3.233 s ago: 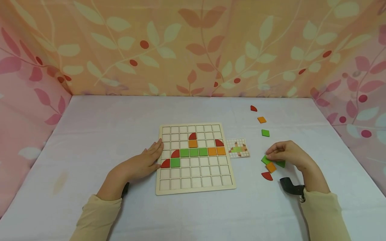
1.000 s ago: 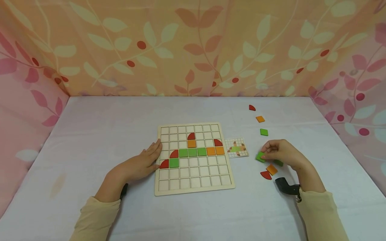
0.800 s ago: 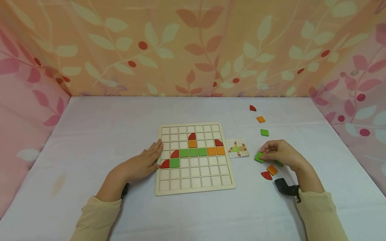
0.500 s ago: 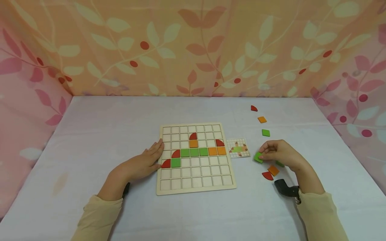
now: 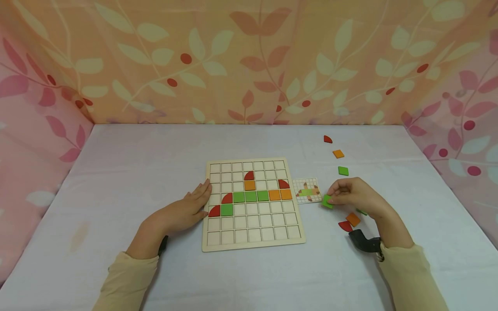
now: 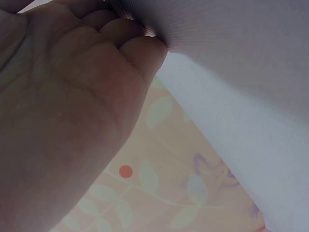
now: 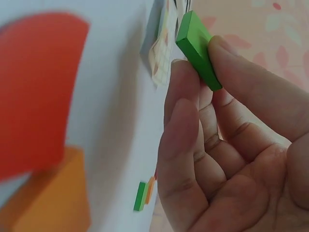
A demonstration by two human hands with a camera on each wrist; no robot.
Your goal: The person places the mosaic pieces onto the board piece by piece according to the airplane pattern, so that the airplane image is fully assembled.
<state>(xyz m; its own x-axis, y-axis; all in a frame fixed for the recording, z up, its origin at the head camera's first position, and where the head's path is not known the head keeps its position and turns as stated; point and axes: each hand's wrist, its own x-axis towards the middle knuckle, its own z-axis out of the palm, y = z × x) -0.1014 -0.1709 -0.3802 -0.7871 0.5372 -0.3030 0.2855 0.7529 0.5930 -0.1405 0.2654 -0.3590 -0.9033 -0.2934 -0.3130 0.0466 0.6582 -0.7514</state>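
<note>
Between thumb and fingertips, my right hand (image 5: 355, 195) pinches a green square tile (image 7: 199, 50), lifted off the cloth in the right wrist view. In the head view it is just right of the small pattern card (image 5: 306, 191). My left hand (image 5: 183, 211) lies with fairly straight fingers along the left edge of the wooden grid board (image 5: 253, 248). Red quarter-round, orange and green tiles sit in some of the board's cells. The left wrist view shows the left palm (image 6: 82, 101) from below; its fingertips are mostly hidden.
Below the right hand lie an orange tile (image 5: 353, 219), a red quarter-round tile (image 5: 345, 226) and a partly hidden green tile (image 5: 362, 211). Farther back are another red tile (image 5: 328, 139), orange tile (image 5: 338, 153) and green tile (image 5: 343, 170). Patterned cloth walls surround the white table.
My right hand has picked the green tile from the pile and carried it left toward the card. The left hand has stayed at the board's edge.
</note>
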